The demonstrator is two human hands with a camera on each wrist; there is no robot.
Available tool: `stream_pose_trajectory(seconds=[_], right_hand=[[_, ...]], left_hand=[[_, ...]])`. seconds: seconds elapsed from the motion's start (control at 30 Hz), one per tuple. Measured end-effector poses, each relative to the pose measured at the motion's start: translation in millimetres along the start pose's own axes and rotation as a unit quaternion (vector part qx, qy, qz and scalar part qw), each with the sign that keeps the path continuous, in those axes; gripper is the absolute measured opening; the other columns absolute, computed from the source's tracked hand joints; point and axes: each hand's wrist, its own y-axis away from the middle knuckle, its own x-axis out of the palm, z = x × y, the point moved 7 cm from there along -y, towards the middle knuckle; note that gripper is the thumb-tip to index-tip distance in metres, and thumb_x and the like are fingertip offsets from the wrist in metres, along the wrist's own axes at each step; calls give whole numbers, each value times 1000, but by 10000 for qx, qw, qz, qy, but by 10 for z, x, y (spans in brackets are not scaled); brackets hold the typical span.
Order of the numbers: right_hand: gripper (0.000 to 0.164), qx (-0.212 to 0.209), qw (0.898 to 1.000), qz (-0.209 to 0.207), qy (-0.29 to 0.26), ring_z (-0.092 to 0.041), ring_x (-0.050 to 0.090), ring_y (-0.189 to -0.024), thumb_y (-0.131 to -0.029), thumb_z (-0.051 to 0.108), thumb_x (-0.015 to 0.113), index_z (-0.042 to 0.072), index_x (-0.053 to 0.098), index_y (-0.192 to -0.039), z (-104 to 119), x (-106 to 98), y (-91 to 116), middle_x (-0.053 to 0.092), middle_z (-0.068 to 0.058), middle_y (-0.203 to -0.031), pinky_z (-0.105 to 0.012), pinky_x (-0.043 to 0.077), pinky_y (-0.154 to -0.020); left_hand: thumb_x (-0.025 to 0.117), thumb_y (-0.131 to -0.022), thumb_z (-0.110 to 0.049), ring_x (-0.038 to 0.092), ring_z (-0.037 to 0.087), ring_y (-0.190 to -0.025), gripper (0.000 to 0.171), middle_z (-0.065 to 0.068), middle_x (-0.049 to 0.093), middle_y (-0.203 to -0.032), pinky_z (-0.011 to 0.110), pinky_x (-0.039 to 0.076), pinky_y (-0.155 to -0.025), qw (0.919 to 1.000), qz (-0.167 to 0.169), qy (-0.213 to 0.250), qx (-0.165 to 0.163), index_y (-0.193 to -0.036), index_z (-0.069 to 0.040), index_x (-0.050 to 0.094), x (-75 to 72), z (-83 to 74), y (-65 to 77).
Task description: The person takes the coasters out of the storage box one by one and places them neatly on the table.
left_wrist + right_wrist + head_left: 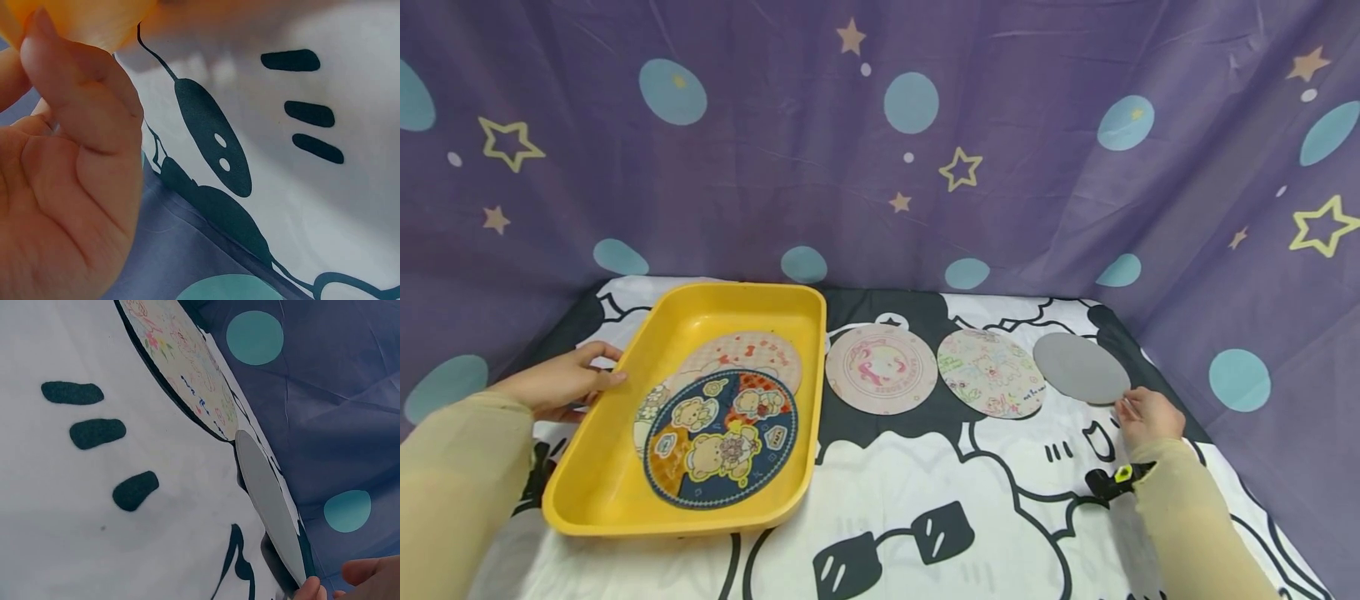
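Note:
On the left, my left hand [571, 379] grips the side rim of a yellow plastic tray [597, 467]. In the left wrist view, the thumb and fingers of that hand [75, 169] meet at the yellow edge. Inside the tray, a dark blue round mat with bears [718, 467] overlaps a pink checked round mat [760, 346] and a paler one, mostly hidden. At the right, my right hand [1150, 417] pinches the near right edge of a grey round mat [1082, 369]. The right wrist view has this grey mat [269, 500] tilted, fingertips at its lower end.
A pink round mat [882, 369] and a floral round mat [992, 375] lie in a row between the tray and the grey mat. Beneath is a black-and-white cartoon cloth [925, 492]. A purple curtain [790, 167] hangs behind the table.

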Motion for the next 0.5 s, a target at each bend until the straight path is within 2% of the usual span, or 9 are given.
stream_pose_trajectory(seconds=[0.13,0.27,0.37,0.5], right_hand=[[53,-109,9999,-74,89,-9,57,-88,-91,-7,53,25,40,-131,-17,-16,21,52,0,-105,-22,54,-71],[38,-235,9994,20,241,-13,58,-74,-91,-6,54,19,47,-119,-39,10,61,56,-4,-85,-23,53,-66],[33,-202,9992,201,277,-16,58,-70,-92,-7,54,16,52,-116,-69,69,99,56,-5,-92,-23,53,-66],[46,-113,9980,496,383,-16,57,-73,-95,-5,52,21,50,-133,-122,182,163,47,-2,-116,-21,53,-70]], left_hand=[[45,-106,-28,60,20,-80,58,8,64,-98,37,56,-73,10000,-3,-7,-21,-139,9,15,-6,16,2],[45,-106,-28,61,20,-80,58,8,65,-98,37,56,-73,10000,10,6,-28,-139,9,15,-14,22,2],[45,-106,-28,61,20,-81,58,7,65,-98,37,56,-73,10000,34,30,-4,-139,9,15,-10,20,1],[45,-106,-28,61,20,-81,57,7,65,-98,37,56,-72,10000,47,63,25,-139,9,14,-2,17,0]])
